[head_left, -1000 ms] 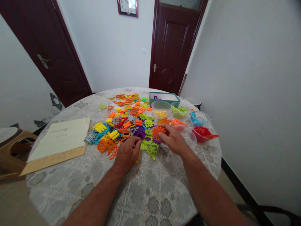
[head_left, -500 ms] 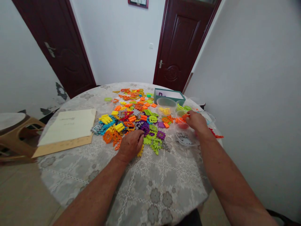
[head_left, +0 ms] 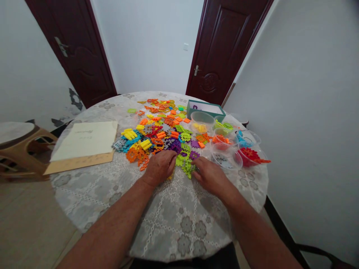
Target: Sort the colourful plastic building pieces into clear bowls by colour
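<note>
Lime-green snap-together plastic pieces lie between both hands, cluster running roughly front-to-back. L hand is curled, fingers down just left of them; R hand has fingers together, tips touching their R edge (any pinch hidden, can't tell). Beyond cluster, mixed-colour pieces; R of it, clear plastic bowls; farther, teal box.

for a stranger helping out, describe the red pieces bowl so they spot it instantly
At the right edge of the round table stand clear bowls. Pick the bowl packed with red pieces, one jutting past its rim; its neighbours hold blue or gray.
</note>
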`<state>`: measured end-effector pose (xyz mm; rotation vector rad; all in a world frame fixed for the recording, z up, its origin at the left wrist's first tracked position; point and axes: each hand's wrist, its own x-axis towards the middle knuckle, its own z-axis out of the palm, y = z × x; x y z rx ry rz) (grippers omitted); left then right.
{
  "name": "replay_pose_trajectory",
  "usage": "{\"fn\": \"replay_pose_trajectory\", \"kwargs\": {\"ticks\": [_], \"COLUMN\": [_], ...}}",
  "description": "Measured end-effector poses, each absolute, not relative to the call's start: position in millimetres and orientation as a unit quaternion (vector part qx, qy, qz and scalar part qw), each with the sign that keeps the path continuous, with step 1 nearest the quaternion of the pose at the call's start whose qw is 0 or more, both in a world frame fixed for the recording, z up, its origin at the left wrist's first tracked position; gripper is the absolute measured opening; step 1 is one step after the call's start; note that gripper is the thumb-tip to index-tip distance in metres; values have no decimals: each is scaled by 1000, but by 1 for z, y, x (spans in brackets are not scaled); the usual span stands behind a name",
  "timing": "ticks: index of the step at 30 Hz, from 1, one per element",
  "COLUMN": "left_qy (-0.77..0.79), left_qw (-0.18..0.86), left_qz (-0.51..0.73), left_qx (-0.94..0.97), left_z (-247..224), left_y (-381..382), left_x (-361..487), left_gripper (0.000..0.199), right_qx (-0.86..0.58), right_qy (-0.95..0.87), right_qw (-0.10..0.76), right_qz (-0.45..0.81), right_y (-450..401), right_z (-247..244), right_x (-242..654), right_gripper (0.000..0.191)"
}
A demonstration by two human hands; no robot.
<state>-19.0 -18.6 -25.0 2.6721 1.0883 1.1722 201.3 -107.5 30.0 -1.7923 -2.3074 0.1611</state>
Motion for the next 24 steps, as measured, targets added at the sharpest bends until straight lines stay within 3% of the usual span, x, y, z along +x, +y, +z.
{"fn": "replay_pose_trajectory", "kwargs": {"ticks": [3, 10, 17, 20, 24], "left_qy": [339, 352, 336, 327, 321], "left_qw": [23, 21, 40, 54, 85], "left_qz": [372, 379, 374, 377, 397], "left_qx": [864, 855, 864, 865, 856], "left_z": [-25, -25, -23, -21, -17], "left_y": [-19, -19, -23, -25, -30], "left_x": [-19, -19, -17, -17, -16], "left_gripper": [16, 15, 16, 18, 23], "right_qx": [-638, -659, -645, -629, -587], "right_qy": [-767, -749, -763, -770, -743], "right_qw": [61, 58, 36, 107, 298], "right_qz": [29, 33, 15, 26, 118], "right_y": [-106, -107, -110, -109, -104], "right_z": [14, 8, 3, -1, -7], "right_x": [189, 183, 178, 182, 189], "right_gripper": [22, 36, 21, 20, 25]}}
